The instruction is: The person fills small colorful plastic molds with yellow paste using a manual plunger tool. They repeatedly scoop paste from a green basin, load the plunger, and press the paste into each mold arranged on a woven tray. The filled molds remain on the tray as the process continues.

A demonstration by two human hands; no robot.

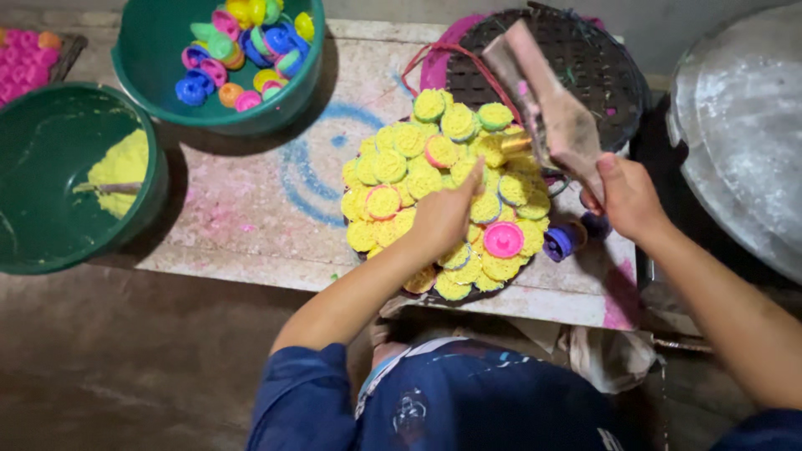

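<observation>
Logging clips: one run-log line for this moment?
left hand: on yellow powder cakes | right hand: holds wooden block | green tub: yellow powder

A: How's the light?
B: Dim and soft overall; the yellow pile glows brightest, and the floor falls murky.
A: Any blur?
B: The wooden paddle smears with motion. The green tubs throw soft shadows on the table.
</observation>
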